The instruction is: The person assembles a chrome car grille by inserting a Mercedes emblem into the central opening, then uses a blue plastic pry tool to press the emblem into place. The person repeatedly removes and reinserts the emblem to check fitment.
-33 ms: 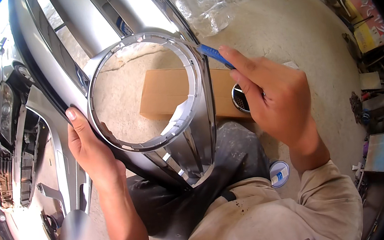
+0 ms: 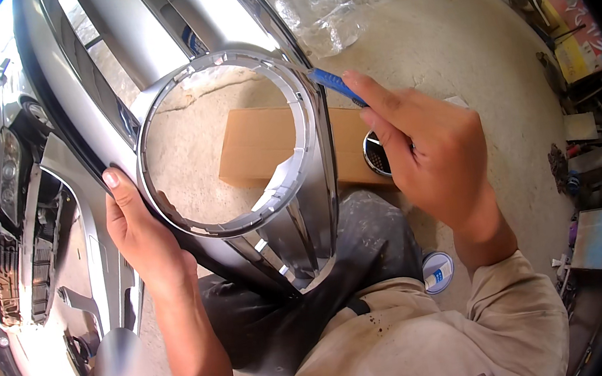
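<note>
A silver car grille (image 2: 222, 19) with dark edges leans across my lap, its lower end between my legs. Its large round ring (image 2: 302, 117) frames an opening through which the floor shows. My left hand (image 2: 144, 232) grips the grille's left edge, thumb on the front and fingers largely hidden behind. In my right hand (image 2: 436, 146) is a blue utility knife (image 2: 338, 86), the index finger stretched along its handle. The knife's tip meets the upper right rim of the ring; whether the blade cuts into it I cannot tell.
Behind the grille a cardboard box (image 2: 259, 144) lies on the floor, with a round black chrome-rimmed part (image 2: 377, 154) on it. Clear plastic wrap (image 2: 325, 7) lies beyond. A car with its front opened (image 2: 21, 205) stands left. A round tin (image 2: 438, 273) is by my leg. Clutter lines the right.
</note>
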Action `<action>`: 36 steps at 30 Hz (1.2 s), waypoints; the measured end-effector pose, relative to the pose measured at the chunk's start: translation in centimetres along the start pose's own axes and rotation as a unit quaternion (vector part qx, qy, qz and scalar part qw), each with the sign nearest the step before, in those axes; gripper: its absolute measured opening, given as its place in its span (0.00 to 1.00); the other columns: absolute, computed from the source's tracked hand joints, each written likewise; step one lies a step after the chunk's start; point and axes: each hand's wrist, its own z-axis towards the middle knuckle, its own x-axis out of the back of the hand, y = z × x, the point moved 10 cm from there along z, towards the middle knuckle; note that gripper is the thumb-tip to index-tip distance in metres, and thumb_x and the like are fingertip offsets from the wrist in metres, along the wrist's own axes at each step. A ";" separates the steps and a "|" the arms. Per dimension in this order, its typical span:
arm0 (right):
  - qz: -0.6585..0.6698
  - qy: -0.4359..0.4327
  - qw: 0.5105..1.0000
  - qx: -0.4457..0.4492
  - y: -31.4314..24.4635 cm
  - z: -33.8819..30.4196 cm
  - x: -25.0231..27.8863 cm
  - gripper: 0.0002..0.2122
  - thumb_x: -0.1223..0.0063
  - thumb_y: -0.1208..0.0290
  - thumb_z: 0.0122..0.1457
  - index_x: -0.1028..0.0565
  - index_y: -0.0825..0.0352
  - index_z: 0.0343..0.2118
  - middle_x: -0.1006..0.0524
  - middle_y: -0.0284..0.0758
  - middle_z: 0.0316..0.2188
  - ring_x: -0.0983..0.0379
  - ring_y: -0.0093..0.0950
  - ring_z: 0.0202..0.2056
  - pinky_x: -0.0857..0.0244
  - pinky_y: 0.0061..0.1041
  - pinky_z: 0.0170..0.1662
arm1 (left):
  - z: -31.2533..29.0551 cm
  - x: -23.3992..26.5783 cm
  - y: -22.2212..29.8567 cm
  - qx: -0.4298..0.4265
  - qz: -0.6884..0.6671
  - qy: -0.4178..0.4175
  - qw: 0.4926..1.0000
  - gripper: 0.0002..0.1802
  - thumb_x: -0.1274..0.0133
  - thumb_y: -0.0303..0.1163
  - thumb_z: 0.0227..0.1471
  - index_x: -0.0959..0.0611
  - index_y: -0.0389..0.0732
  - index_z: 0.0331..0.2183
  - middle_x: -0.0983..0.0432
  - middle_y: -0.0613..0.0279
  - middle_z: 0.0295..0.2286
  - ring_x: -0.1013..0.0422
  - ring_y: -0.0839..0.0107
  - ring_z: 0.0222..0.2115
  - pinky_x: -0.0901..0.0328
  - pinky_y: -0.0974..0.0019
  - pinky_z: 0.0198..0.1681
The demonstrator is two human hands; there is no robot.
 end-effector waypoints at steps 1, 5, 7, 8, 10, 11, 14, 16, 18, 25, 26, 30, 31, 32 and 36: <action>-0.006 0.002 1.000 0.004 -0.2 0.0 0.0 0.20 0.40 0.80 0.56 0.20 0.60 0.53 0.23 0.39 0.23 0.29 0.35 0.20 0.37 0.30 0.24 | -0.1 0.0 0.2 -0.002 0.001 0.006 1.000 0.24 0.49 0.54 0.65 0.28 0.49 0.24 0.38 0.76 0.17 0.44 0.85 0.15 0.50 0.75 0.19; -0.018 -0.010 1.000 0.009 -0.1 -0.2 -0.4 0.20 0.40 0.80 0.56 0.20 0.60 0.53 0.22 0.39 0.24 0.27 0.35 0.21 0.36 0.30 0.24 | 0.1 0.0 -0.1 -0.004 0.006 0.005 1.000 0.24 0.49 0.55 0.64 0.27 0.49 0.24 0.37 0.76 0.17 0.43 0.85 0.16 0.49 0.76 0.19; -0.003 -0.010 1.000 0.008 0.1 -0.1 -0.4 0.20 0.40 0.80 0.56 0.20 0.60 0.53 0.22 0.39 0.24 0.27 0.35 0.21 0.36 0.30 0.24 | 0.1 -0.1 0.0 -0.003 0.011 0.006 1.000 0.24 0.49 0.55 0.64 0.27 0.49 0.25 0.37 0.76 0.17 0.43 0.85 0.16 0.48 0.76 0.19; 0.006 -0.011 1.000 0.007 0.2 -0.1 -0.5 0.20 0.40 0.80 0.56 0.20 0.60 0.53 0.22 0.39 0.24 0.27 0.36 0.21 0.36 0.30 0.24 | 0.0 0.0 0.1 -0.003 0.013 0.008 1.000 0.23 0.49 0.55 0.64 0.27 0.49 0.25 0.37 0.76 0.17 0.43 0.85 0.16 0.48 0.76 0.19; 0.004 -0.010 1.000 0.008 0.0 0.1 -0.4 0.20 0.40 0.80 0.57 0.20 0.60 0.53 0.22 0.39 0.24 0.27 0.36 0.21 0.36 0.30 0.24 | 0.2 0.0 -0.1 0.000 0.012 -0.002 1.000 0.23 0.49 0.55 0.65 0.27 0.49 0.25 0.36 0.76 0.18 0.42 0.85 0.16 0.48 0.76 0.20; 0.002 -0.010 1.000 0.008 -0.1 0.2 -0.4 0.20 0.40 0.80 0.57 0.20 0.60 0.53 0.22 0.39 0.24 0.27 0.36 0.21 0.36 0.30 0.24 | 0.2 0.0 -0.2 0.002 0.011 -0.007 1.000 0.23 0.49 0.55 0.65 0.27 0.49 0.25 0.36 0.76 0.18 0.42 0.85 0.16 0.48 0.76 0.20; -0.007 -0.017 1.000 0.008 0.0 0.3 -0.7 0.19 0.40 0.80 0.57 0.20 0.60 0.53 0.22 0.38 0.24 0.27 0.35 0.21 0.36 0.31 0.24 | 0.3 0.0 -0.2 -0.003 0.004 0.001 1.000 0.23 0.49 0.54 0.65 0.27 0.49 0.25 0.36 0.76 0.18 0.42 0.85 0.16 0.47 0.76 0.20; -0.013 -0.011 1.000 0.015 0.0 0.4 -0.8 0.19 0.40 0.79 0.58 0.20 0.60 0.53 0.22 0.38 0.23 0.28 0.36 0.20 0.36 0.31 0.24 | 0.2 -0.1 -0.1 -0.004 0.003 -0.001 1.000 0.23 0.49 0.54 0.65 0.26 0.49 0.25 0.37 0.77 0.18 0.42 0.85 0.16 0.47 0.77 0.20; -0.021 -0.011 1.000 0.016 0.0 0.4 -0.9 0.19 0.41 0.79 0.58 0.20 0.60 0.53 0.22 0.38 0.23 0.28 0.36 0.20 0.37 0.32 0.24 | 0.2 -0.2 -0.1 -0.006 -0.002 -0.006 1.000 0.22 0.49 0.53 0.65 0.26 0.49 0.25 0.37 0.77 0.17 0.42 0.86 0.16 0.47 0.77 0.20; -0.039 -0.084 0.995 -0.035 0.4 0.6 -1.5 0.17 0.42 0.76 0.59 0.20 0.60 0.52 0.22 0.39 0.24 0.27 0.39 0.22 0.36 0.34 0.26 | 0.3 -0.5 -0.5 -0.028 -0.002 -0.017 0.999 0.21 0.49 0.53 0.65 0.25 0.48 0.27 0.37 0.78 0.17 0.43 0.87 0.15 0.48 0.78 0.18; -0.038 -0.101 0.993 -0.046 0.7 0.6 -1.8 0.16 0.43 0.76 0.59 0.19 0.60 0.52 0.22 0.40 0.24 0.28 0.39 0.22 0.35 0.35 0.26 | 0.2 -0.6 -0.4 -0.028 0.005 -0.016 0.999 0.21 0.49 0.53 0.65 0.25 0.48 0.27 0.37 0.78 0.17 0.43 0.87 0.14 0.48 0.78 0.17; -0.020 -0.099 0.993 -0.054 0.9 0.5 -1.8 0.15 0.43 0.76 0.59 0.19 0.61 0.50 0.23 0.42 0.24 0.28 0.41 0.23 0.36 0.36 0.27 | 0.2 -0.9 -0.3 -0.037 0.006 -0.022 0.999 0.21 0.50 0.52 0.66 0.26 0.48 0.27 0.38 0.78 0.16 0.44 0.87 0.14 0.49 0.78 0.17; -0.011 -0.101 0.993 -0.058 1.0 0.5 -1.6 0.15 0.43 0.76 0.59 0.19 0.62 0.50 0.23 0.42 0.24 0.28 0.41 0.23 0.36 0.35 0.27 | 0.2 -0.8 -0.4 -0.035 0.006 -0.024 0.999 0.22 0.50 0.52 0.66 0.26 0.48 0.27 0.38 0.78 0.16 0.44 0.87 0.14 0.50 0.78 0.17; -0.002 -0.104 0.993 -0.063 1.1 0.5 -1.4 0.15 0.43 0.76 0.59 0.19 0.62 0.50 0.23 0.43 0.23 0.28 0.42 0.23 0.36 0.35 0.27 | 0.2 -0.8 -0.5 -0.033 0.006 -0.027 0.999 0.22 0.50 0.52 0.66 0.26 0.48 0.26 0.39 0.78 0.16 0.45 0.87 0.14 0.50 0.78 0.17; 0.015 -0.117 0.990 -0.081 1.4 0.2 -1.1 0.15 0.42 0.75 0.59 0.19 0.63 0.50 0.24 0.45 0.23 0.28 0.44 0.24 0.36 0.36 0.28 | 0.4 -0.8 -0.7 -0.034 -0.002 -0.030 0.999 0.22 0.50 0.52 0.66 0.27 0.48 0.26 0.39 0.78 0.17 0.45 0.87 0.15 0.50 0.77 0.17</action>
